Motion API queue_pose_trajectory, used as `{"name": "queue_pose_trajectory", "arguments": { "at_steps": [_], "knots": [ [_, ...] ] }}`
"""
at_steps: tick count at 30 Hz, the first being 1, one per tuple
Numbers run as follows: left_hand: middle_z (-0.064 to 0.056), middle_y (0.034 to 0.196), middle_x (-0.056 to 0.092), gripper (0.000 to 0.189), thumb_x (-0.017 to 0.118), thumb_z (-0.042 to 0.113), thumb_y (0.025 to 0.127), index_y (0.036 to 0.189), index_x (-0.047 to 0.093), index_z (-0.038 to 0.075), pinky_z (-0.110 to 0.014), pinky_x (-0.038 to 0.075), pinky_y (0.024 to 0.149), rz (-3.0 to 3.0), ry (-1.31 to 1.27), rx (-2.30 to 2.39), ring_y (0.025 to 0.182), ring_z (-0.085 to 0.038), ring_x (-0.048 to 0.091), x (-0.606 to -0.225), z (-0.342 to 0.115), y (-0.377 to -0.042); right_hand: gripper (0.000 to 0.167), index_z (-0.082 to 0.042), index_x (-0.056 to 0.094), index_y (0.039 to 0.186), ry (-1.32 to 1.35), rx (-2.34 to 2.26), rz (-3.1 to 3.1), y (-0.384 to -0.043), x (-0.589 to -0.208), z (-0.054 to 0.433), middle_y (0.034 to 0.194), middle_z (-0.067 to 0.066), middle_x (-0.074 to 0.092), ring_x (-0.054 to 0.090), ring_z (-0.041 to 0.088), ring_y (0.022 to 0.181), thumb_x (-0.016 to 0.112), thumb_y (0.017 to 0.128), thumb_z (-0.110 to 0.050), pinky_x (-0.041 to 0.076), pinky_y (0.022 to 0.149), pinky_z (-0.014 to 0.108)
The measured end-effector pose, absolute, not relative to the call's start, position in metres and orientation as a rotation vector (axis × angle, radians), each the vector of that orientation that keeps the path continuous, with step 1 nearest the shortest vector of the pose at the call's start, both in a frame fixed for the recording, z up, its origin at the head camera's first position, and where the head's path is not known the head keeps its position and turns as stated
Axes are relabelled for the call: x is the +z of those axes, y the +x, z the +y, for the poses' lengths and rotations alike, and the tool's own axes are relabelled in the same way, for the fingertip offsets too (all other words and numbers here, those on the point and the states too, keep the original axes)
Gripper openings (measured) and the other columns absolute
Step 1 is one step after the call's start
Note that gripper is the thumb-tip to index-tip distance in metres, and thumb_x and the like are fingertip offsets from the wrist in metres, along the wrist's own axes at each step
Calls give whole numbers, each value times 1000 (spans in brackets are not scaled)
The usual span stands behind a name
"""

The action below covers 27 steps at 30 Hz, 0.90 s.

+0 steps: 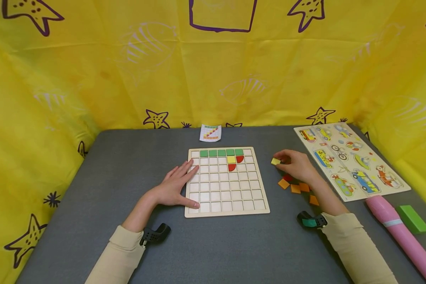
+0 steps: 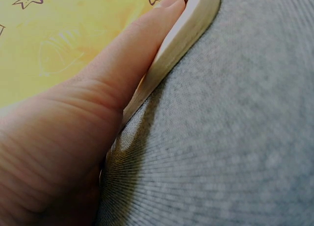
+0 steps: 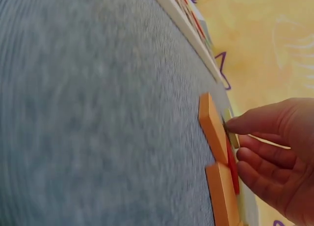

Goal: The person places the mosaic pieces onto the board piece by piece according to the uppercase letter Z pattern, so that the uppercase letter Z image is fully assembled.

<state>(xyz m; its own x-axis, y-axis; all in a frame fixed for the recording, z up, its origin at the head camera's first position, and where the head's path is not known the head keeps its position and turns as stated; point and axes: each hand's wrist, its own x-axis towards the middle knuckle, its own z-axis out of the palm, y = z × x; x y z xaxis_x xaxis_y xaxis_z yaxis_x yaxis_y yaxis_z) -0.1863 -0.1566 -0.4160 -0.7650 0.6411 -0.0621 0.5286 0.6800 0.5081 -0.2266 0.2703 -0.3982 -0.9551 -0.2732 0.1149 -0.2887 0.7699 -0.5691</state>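
Note:
A white wooden grid board [image 1: 235, 185] lies on the grey table. Several green square tiles [image 1: 221, 152] sit in its top row, with a yellow square tile [image 1: 231, 159] and two red quarter-round tiles [image 1: 232, 167] below them. My left hand [image 1: 173, 188] rests spread on the board's left side, the thumb [image 2: 132, 49] over the near edge. To the right of the board, my right hand [image 1: 295, 163] pinches a yellow tile [image 1: 275, 161] between thumb and fingers. Several orange tiles [image 1: 296, 189] and a red piece [image 1: 288, 178] lie beneath and beside that hand.
A small pattern card [image 1: 210, 133] stands at the back, behind the board. On the right are a picture puzzle board [image 1: 351, 161], a pink cylinder-like object [image 1: 397, 232] and a green block [image 1: 413, 219]. Yellow cloth [image 1: 206, 71] hangs behind the table.

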Motion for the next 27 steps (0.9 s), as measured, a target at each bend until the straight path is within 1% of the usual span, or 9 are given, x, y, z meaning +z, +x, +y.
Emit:
{"name": "queue_pose_trajectory", "arguments": {
  "at_steps": [6, 11, 15, 22, 27],
  "knots": [
    [-14, 163, 0, 113, 77, 58, 75, 157, 15, 9, -56, 5, 113, 2650, 935, 695, 149, -32, 0, -415, -156, -186, 29, -1, 68, 115, 508, 1022, -2904, -227, -397, 255, 105, 15, 68, 63, 29, 93, 72, 87, -8, 49, 81, 43],
    [-14, 163, -1, 113, 77, 57, 75, 157, 15, 9, -56, 4, 113, 2644, 930, 706, 149, -32, -1, -415, -156, -186, 29, -2, 68, 115, 553, 1103, -2895, -229, -393, 232, 107, 13, 68, 61, 27, 92, 72, 87, -7, 50, 83, 43],
    [-14, 163, -1, 114, 77, 58, 75, 157, 15, 9, -56, 4, 113, 2648, 925, 705, 149, -32, -1, -415, -156, -187, 28, -3, 69, 112, 588, 1148, -2893, -232, -391, 209, 102, 11, 68, 59, 26, 90, 74, 85, -9, 50, 82, 41],
    [-14, 163, -1, 113, 76, 58, 76, 157, 15, 9, -56, 4, 113, 2645, 932, 710, 149, -31, -2, -415, -157, -187, 26, -5, 70, 109, 774, 1186, -2879, -236, -392, 171, 101, 5, 68, 59, 20, 90, 75, 84, -9, 51, 81, 37],
    [-14, 163, -1, 113, 76, 58, 76, 157, 15, 9, -56, 4, 113, 2646, 936, 699, 149, -31, -2, -415, -156, -187, 23, -5, 71, 107, 918, 1149, -2861, -235, -394, 149, 91, 4, 66, 57, 19, 81, 75, 84, -7, 48, 74, 35]
  ]
}}
